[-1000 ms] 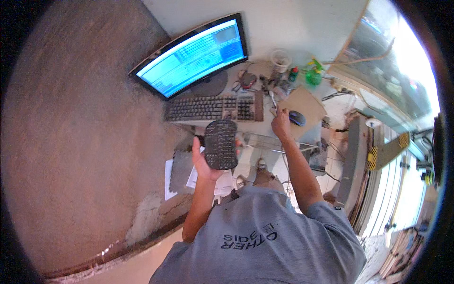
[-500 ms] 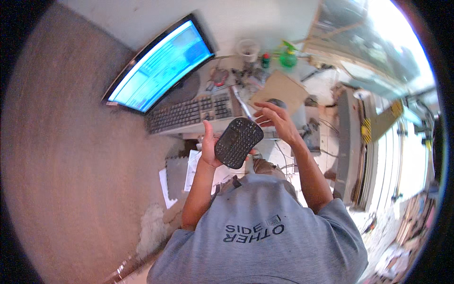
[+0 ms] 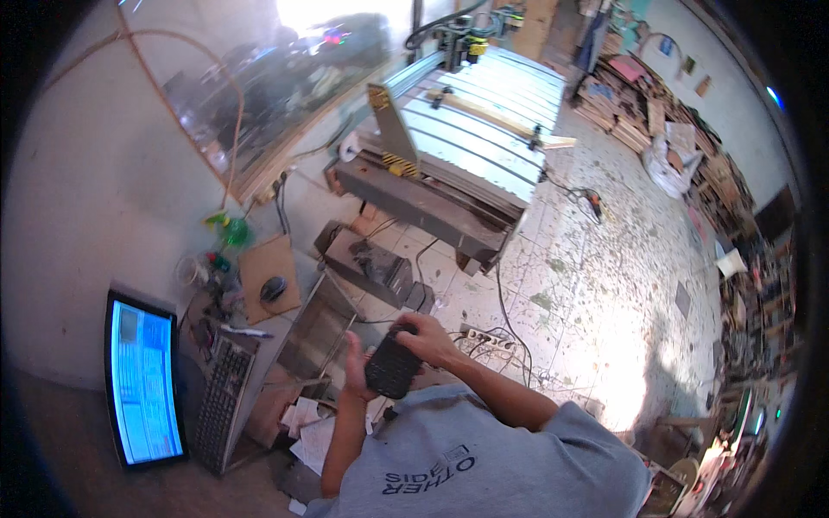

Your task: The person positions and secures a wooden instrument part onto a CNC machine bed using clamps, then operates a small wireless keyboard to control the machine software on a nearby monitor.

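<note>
A small black handheld keyboard is held in front of my chest, tilted, keys facing up. My left hand grips it from the left, with the thumb standing up beside its edge and the other fingers hidden beneath. On its upper right end rests my right hand, fingers curled round the edge and thumb on top. Left of my hands is a desk with a full-size keyboard and a lit monitor.
A mouse lies on a cardboard sheet, near a green spray bottle. Beyond stands a large flat-bed cutting machine. A dusty computer case, cables and a power strip are on the floor. Wood scraps line the right wall.
My view has swung right, so the monitor now sits at the far left and the machine shows in full. My right hand has come from the air onto the handheld keyboard.
</note>
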A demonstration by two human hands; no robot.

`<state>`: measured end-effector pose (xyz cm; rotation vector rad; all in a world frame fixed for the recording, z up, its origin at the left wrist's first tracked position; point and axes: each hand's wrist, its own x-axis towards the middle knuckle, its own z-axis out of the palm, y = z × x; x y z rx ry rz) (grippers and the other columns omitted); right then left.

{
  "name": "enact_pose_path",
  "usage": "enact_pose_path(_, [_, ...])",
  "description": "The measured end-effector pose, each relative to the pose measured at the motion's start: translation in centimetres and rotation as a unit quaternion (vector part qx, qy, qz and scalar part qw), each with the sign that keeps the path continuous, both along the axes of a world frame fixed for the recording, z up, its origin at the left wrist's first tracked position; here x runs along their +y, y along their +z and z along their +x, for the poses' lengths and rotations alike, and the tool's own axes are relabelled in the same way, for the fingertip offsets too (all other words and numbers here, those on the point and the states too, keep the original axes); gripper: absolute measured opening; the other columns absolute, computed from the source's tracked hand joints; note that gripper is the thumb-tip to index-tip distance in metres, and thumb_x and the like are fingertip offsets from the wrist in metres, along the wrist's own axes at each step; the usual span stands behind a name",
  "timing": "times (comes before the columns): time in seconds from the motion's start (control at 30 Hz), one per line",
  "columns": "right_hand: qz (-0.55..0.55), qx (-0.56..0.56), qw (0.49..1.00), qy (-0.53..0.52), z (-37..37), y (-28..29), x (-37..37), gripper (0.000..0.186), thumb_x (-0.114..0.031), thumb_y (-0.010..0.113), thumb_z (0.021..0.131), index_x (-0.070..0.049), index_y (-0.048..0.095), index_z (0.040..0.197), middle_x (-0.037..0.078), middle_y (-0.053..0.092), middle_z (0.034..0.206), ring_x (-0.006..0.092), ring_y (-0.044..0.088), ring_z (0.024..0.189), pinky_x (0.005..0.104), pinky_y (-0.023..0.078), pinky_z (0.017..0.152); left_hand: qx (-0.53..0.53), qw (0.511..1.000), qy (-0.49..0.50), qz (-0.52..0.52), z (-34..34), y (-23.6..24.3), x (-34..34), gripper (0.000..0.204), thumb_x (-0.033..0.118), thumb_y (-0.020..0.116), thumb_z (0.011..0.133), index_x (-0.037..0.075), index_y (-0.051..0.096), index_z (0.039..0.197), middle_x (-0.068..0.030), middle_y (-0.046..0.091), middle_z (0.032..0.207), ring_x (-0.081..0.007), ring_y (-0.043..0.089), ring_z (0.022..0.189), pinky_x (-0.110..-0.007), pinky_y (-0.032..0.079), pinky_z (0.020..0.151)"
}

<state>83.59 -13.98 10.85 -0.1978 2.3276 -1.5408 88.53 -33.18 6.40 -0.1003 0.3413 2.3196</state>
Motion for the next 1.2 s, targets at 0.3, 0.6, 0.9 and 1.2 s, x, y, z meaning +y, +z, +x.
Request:
enact_pose_path(0.3, [-0.002, -0.002, 0.952, -0.305, 10.4, -0.1, 11.5, 0.035, -0.018, 0.064, 0.077, 0.003, 0.072, 0.103, 0.013, 0.073, 0.089, 0.0196, 0.068, 0.084, 0.0328, 0.053, 0.080, -0.011, 0.962, -0.271, -0.030, -0.3, -0.7, 12.1, 0.122, 0.095, 0.024, 0.082, -0.008, 0.046, 0.145, -0.0317, 0.063, 0.130, -0.0479, 0.067, 0.111, -0.057, 0.057, 0.095])
enact_pose_path(0.6, [0.001, 0.002, 0.911, -0.412, 13.4, 1.2, 16.0, 0.032, -0.021, 0.064, 0.079, 0.004, 0.073, 0.096, 0.012, 0.071, 0.079, 0.0188, 0.066, 0.077, 0.0334, 0.052, 0.075, -0.050, 0.943, -0.327, 0.049, 0.2, -0.6, 17.8, 0.122, 0.096, 0.026, 0.080, -0.003, 0.044, 0.149, -0.0304, 0.061, 0.135, -0.0497, 0.066, 0.113, -0.059, 0.056, 0.094])
enact_pose_path(0.9, [-0.081, -0.071, 0.891, -0.442, 14.2, -1.7, 19.0, 0.024, -0.018, 0.062, 0.081, 0.002, 0.072, 0.088, 0.004, 0.063, 0.074, 0.0124, 0.054, 0.068, 0.0299, 0.043, 0.062, 0.074, 0.908, -0.308, -0.273, 0.3, -4.8, 11.1, 0.112, 0.089, 0.018, 0.090, -0.002, 0.045, 0.150, -0.0232, 0.061, 0.140, -0.0362, 0.060, 0.128, -0.049, 0.044, 0.111])
enact_pose_path(1.2, [-0.090, -0.143, 0.872, -0.459, 12.8, -3.0, 23.7, 0.019, -0.020, 0.061, 0.083, -0.002, 0.069, 0.082, 0.001, 0.057, 0.072, 0.0109, 0.049, 0.068, 0.0293, 0.038, 0.063, -0.200, 0.810, 0.034, -0.550, 6.2, -18.4, -6.1, 0.090, 0.079, 0.039, 0.096, 0.005, 0.049, 0.148, -0.0145, 0.060, 0.140, -0.0328, 0.063, 0.118, -0.046, 0.047, 0.104])
